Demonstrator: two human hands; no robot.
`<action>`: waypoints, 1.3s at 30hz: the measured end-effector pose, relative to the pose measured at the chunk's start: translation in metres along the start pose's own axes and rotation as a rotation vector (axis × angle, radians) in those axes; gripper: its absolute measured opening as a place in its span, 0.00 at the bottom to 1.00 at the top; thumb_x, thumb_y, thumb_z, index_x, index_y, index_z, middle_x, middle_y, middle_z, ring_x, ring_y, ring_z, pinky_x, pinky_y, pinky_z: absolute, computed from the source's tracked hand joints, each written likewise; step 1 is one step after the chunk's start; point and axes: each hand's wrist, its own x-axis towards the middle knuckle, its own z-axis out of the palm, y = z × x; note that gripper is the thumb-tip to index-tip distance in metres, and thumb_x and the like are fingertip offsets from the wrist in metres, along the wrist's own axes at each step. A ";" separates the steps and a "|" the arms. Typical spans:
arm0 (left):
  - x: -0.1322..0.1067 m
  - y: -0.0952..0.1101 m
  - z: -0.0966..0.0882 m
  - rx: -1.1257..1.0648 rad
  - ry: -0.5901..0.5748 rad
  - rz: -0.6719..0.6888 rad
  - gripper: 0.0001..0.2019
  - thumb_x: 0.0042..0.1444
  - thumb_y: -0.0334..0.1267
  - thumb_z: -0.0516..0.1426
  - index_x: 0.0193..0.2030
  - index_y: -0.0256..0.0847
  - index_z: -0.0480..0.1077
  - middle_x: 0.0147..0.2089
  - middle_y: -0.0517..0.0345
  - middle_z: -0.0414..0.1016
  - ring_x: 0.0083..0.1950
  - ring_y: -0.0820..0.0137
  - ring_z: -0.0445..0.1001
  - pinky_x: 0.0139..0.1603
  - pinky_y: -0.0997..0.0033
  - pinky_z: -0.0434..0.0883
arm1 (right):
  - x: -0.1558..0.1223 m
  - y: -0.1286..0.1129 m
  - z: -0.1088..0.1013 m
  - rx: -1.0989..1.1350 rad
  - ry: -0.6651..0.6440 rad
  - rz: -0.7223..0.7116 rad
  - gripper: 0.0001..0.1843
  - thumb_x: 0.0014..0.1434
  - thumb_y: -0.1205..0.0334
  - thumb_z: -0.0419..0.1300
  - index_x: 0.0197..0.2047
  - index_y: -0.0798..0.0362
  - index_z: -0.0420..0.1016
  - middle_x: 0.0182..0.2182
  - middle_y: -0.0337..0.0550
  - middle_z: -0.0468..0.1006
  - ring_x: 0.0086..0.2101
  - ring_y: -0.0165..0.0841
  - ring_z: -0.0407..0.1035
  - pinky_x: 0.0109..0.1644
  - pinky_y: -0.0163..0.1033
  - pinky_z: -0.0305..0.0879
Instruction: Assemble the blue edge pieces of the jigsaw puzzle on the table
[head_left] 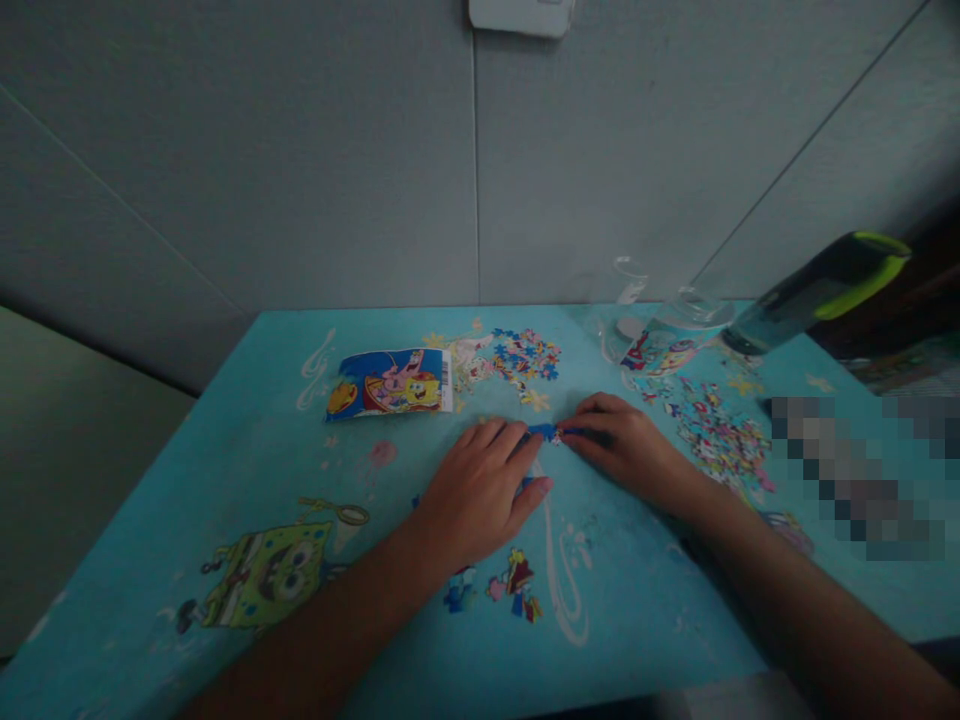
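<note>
A short row of blue puzzle pieces (543, 433) lies in the middle, its ends partly hidden. Nearer lies a small irregular cluster, dark red and yellow (518, 572), and just left of it some blue pieces (460, 597). Loose multicoloured pieces make one far heap (529, 355) and a wider right heap (724, 438).

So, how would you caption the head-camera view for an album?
Left hand and right hand at blue puzzle pieces on a cartoon-printed table, with a colourful heap of pieces beyond.
</note>
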 end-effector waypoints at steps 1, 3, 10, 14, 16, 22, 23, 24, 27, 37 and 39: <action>0.000 0.000 0.000 -0.001 -0.001 0.001 0.22 0.71 0.49 0.50 0.66 0.40 0.66 0.60 0.48 0.69 0.61 0.55 0.64 0.62 0.48 0.65 | 0.000 0.000 -0.001 0.004 -0.006 0.009 0.10 0.67 0.61 0.62 0.49 0.48 0.83 0.42 0.47 0.77 0.43 0.39 0.73 0.49 0.46 0.72; 0.000 0.000 0.000 -0.001 -0.003 0.001 0.22 0.71 0.49 0.50 0.66 0.40 0.65 0.60 0.48 0.69 0.61 0.55 0.64 0.62 0.48 0.65 | 0.001 0.001 -0.003 0.011 -0.021 0.022 0.10 0.67 0.62 0.63 0.49 0.49 0.82 0.42 0.47 0.77 0.43 0.39 0.73 0.50 0.45 0.72; 0.001 0.001 0.000 0.006 -0.003 0.001 0.21 0.72 0.47 0.48 0.65 0.40 0.66 0.59 0.48 0.69 0.61 0.55 0.65 0.62 0.48 0.65 | 0.000 0.010 -0.007 0.014 -0.045 0.013 0.08 0.67 0.63 0.62 0.48 0.50 0.81 0.42 0.46 0.77 0.42 0.37 0.74 0.49 0.43 0.72; 0.000 0.000 0.000 0.001 0.000 -0.003 0.21 0.73 0.47 0.48 0.64 0.40 0.67 0.59 0.48 0.69 0.61 0.55 0.65 0.62 0.48 0.66 | 0.000 0.011 -0.007 0.022 -0.047 0.007 0.11 0.67 0.59 0.63 0.51 0.48 0.80 0.43 0.46 0.77 0.43 0.38 0.73 0.49 0.43 0.72; 0.000 0.000 0.000 0.000 0.000 -0.003 0.21 0.73 0.47 0.48 0.64 0.40 0.67 0.59 0.48 0.69 0.60 0.55 0.65 0.61 0.48 0.66 | 0.000 0.011 -0.006 0.012 -0.045 -0.003 0.12 0.67 0.57 0.63 0.52 0.47 0.81 0.43 0.46 0.77 0.44 0.39 0.73 0.51 0.44 0.71; -0.002 0.000 -0.001 0.003 -0.004 -0.010 0.21 0.73 0.48 0.48 0.65 0.41 0.66 0.60 0.48 0.69 0.61 0.55 0.65 0.62 0.48 0.66 | 0.002 0.014 -0.001 0.009 -0.021 -0.035 0.11 0.66 0.56 0.64 0.49 0.48 0.82 0.41 0.47 0.78 0.42 0.39 0.73 0.48 0.46 0.71; -0.002 0.000 -0.001 0.003 -0.005 -0.012 0.21 0.73 0.48 0.48 0.65 0.41 0.66 0.60 0.48 0.69 0.61 0.55 0.65 0.62 0.48 0.66 | 0.002 0.014 -0.001 0.013 -0.020 -0.039 0.11 0.66 0.56 0.63 0.49 0.48 0.82 0.41 0.47 0.78 0.42 0.39 0.73 0.48 0.46 0.71; -0.003 0.000 -0.001 0.003 -0.008 -0.014 0.22 0.73 0.48 0.48 0.66 0.41 0.66 0.60 0.48 0.69 0.60 0.55 0.65 0.62 0.48 0.66 | 0.003 0.014 0.000 0.017 -0.021 -0.044 0.11 0.67 0.56 0.63 0.49 0.48 0.82 0.41 0.47 0.78 0.42 0.39 0.73 0.48 0.46 0.71; -0.003 0.000 0.000 0.008 -0.004 -0.014 0.22 0.72 0.48 0.48 0.66 0.40 0.66 0.60 0.48 0.69 0.61 0.55 0.64 0.62 0.47 0.65 | 0.003 0.013 0.001 0.015 -0.019 -0.056 0.11 0.67 0.56 0.63 0.49 0.49 0.82 0.42 0.47 0.79 0.43 0.39 0.73 0.50 0.47 0.70; -0.004 0.000 0.001 0.015 0.019 -0.001 0.22 0.72 0.48 0.49 0.66 0.40 0.66 0.59 0.48 0.69 0.60 0.55 0.64 0.62 0.47 0.65 | 0.003 0.008 0.005 -0.053 -0.004 -0.041 0.12 0.66 0.57 0.64 0.51 0.48 0.81 0.43 0.47 0.78 0.45 0.39 0.72 0.50 0.47 0.69; -0.004 0.000 0.002 0.013 0.020 -0.005 0.22 0.72 0.48 0.49 0.66 0.40 0.65 0.60 0.48 0.68 0.61 0.55 0.64 0.62 0.47 0.65 | 0.003 0.010 0.007 -0.070 -0.009 -0.059 0.10 0.67 0.58 0.63 0.49 0.47 0.83 0.42 0.47 0.78 0.44 0.38 0.72 0.49 0.46 0.68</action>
